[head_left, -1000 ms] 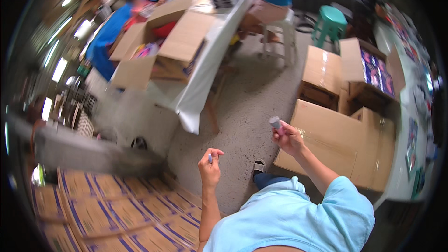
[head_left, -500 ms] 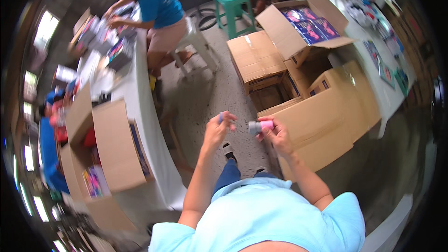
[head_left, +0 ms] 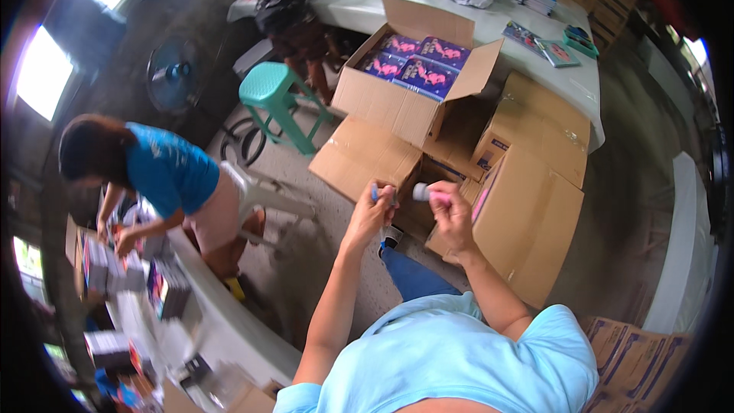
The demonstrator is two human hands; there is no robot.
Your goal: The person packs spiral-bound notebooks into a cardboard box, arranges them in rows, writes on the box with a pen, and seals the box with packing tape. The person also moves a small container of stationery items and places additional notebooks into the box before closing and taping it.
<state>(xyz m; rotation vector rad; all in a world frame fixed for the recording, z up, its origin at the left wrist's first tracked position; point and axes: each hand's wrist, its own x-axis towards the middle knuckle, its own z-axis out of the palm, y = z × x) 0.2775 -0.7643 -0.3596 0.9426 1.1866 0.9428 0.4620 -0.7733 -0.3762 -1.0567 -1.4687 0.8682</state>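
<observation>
My right hand (head_left: 454,222) grips a small pink cylinder with a grey end (head_left: 422,192); its exact kind is not clear. The grey end points left, toward my other hand. My left hand (head_left: 368,218) is raised beside it with the fingers curled together. A small blue thing (head_left: 375,193) shows at those fingers, and I cannot tell whether it is held or worn. Both hands are above the closed carton (head_left: 367,154) and a gap between boxes. Beyond them an open carton (head_left: 359,92) holds several dark blue books with pink pictures (head_left: 427,76).
Another large carton (head_left: 527,222) stands close on my right. A green stool (head_left: 267,84) and a pale chair (head_left: 267,203) are to the left. A person in a blue shirt (head_left: 172,168) handles books at the left table (head_left: 229,321). Another covered table (head_left: 569,80) runs behind the boxes.
My view has turned to the right, and I have come nearer the cartons. My left fingers, more spread before, are now curled. The pink and grey cylinder remains in my right hand.
</observation>
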